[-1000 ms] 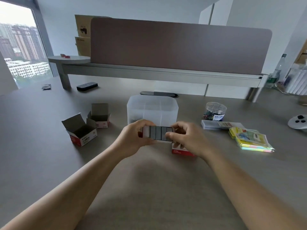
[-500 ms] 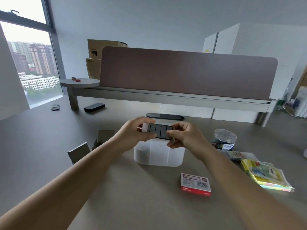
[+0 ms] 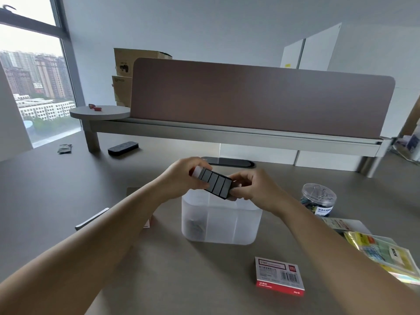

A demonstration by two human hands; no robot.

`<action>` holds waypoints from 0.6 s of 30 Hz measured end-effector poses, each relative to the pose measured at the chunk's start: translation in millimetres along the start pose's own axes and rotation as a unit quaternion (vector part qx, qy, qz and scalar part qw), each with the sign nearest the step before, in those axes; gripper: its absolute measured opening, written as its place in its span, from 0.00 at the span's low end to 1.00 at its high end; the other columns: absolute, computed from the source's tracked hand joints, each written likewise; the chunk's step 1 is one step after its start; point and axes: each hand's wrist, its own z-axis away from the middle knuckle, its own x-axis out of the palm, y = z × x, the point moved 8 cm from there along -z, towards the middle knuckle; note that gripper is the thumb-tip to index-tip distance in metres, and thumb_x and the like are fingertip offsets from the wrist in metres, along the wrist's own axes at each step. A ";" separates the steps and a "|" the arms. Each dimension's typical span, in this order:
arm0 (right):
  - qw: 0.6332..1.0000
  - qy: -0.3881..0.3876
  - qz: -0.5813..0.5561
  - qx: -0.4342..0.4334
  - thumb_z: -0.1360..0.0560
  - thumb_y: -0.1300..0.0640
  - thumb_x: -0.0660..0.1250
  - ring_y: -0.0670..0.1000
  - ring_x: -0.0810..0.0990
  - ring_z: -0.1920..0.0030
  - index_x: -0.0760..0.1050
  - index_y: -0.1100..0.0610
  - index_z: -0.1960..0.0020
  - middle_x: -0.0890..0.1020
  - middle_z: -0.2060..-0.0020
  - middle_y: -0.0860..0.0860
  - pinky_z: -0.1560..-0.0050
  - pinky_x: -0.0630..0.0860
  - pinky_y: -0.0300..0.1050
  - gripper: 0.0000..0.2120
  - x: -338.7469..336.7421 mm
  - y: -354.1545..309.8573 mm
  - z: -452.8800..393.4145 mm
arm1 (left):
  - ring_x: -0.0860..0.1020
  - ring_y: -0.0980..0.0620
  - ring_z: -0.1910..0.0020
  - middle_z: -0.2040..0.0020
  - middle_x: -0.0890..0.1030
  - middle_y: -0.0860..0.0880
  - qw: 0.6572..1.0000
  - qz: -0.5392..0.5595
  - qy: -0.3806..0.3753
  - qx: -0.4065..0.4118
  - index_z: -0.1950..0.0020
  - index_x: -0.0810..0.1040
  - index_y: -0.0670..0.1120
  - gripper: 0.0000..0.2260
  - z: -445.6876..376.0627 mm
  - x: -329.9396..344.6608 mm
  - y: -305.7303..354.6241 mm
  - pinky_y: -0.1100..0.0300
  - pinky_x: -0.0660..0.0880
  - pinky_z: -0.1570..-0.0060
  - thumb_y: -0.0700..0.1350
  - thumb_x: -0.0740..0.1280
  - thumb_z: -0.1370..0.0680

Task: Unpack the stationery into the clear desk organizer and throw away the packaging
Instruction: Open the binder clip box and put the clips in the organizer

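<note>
A flat white tray of dark grey staple strips [image 3: 214, 184] is held above the clear desk organizer [image 3: 221, 220], tilted down toward the right. My left hand [image 3: 184, 176] grips its left end and my right hand [image 3: 250, 187] pinches its right end. The organizer stands on the desk under my hands, with a small grey item in its left compartment. A shut red and white staple box [image 3: 278, 278] lies on the desk in front of the organizer, to the right.
A clear round tub of binder clips [image 3: 318, 200] stands at the right, with packs of sticky notes [image 3: 384, 251] nearer me. An opened box flap [image 3: 92, 218] shows behind my left forearm. A brown divider panel [image 3: 261, 96] runs across the back.
Both hands lifted the staple tray from in front of the organizer to above it, and it now tilts down to the right. The camera view moved up and closer.
</note>
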 end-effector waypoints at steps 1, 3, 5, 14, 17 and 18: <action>1.000 -0.005 0.006 0.001 0.29 0.62 0.67 0.49 0.75 0.61 0.76 0.53 0.55 0.79 0.67 0.48 0.57 0.73 0.43 0.06 1.1 1.2 -0.6 | 0.73 0.47 0.54 0.52 0.76 0.45 1.000 -0.002 -0.001 0.003 0.47 0.75 0.44 0.13 -1.1 0.9 -0.7 0.61 0.72 0.59 0.33 0.68 0.30; 1.000 -0.013 0.021 0.004 0.30 0.62 0.69 0.50 0.77 0.59 0.76 0.53 0.54 0.80 0.66 0.48 0.49 0.75 0.49 0.07 3.0 3.7 -2.5 | 0.74 0.45 0.52 0.51 0.76 0.43 1.000 -0.009 -0.005 0.007 0.50 0.74 0.46 0.13 -3.3 1.7 -2.5 0.56 0.74 0.54 0.33 0.68 0.30; 0.998 -0.020 0.052 0.009 0.30 0.62 0.69 0.50 0.78 0.56 0.75 0.54 0.51 0.79 0.63 0.49 0.46 0.75 0.48 0.09 5.0 6.1 -4.3 | 0.74 0.44 0.50 0.51 0.76 0.44 1.000 -0.017 -0.013 0.011 0.51 0.73 0.48 0.13 -4.8 3.1 -4.8 0.51 0.75 0.49 0.33 0.68 0.30; 0.994 -0.036 0.103 0.012 0.29 0.65 0.65 0.48 0.76 0.55 0.76 0.58 0.45 0.79 0.58 0.49 0.47 0.74 0.44 0.13 5.6 8.1 -8.1 | 0.73 0.49 0.51 0.54 0.74 0.51 0.999 -0.030 -0.031 0.030 0.51 0.72 0.48 0.14 -5.1 6.0 -3.7 0.62 0.74 0.55 0.32 0.68 0.30; 0.995 -0.033 0.096 0.012 0.29 0.66 0.66 0.48 0.76 0.56 0.76 0.59 0.45 0.78 0.57 0.51 0.50 0.73 0.42 0.13 5.4 8.0 -9.0 | 0.73 0.49 0.52 0.55 0.74 0.51 0.999 -0.029 -0.031 0.033 0.51 0.72 0.48 0.14 -5.1 5.2 -2.9 0.64 0.73 0.57 0.32 0.67 0.30; 0.995 -0.030 0.092 0.011 0.29 0.66 0.66 0.49 0.76 0.57 0.76 0.59 0.46 0.78 0.57 0.51 0.50 0.73 0.42 0.13 5.1 8.2 -9.4 | 0.73 0.50 0.52 0.54 0.74 0.51 0.998 -0.030 -0.030 0.035 0.51 0.72 0.49 0.14 -5.4 4.5 -2.4 0.65 0.73 0.57 0.32 0.67 0.30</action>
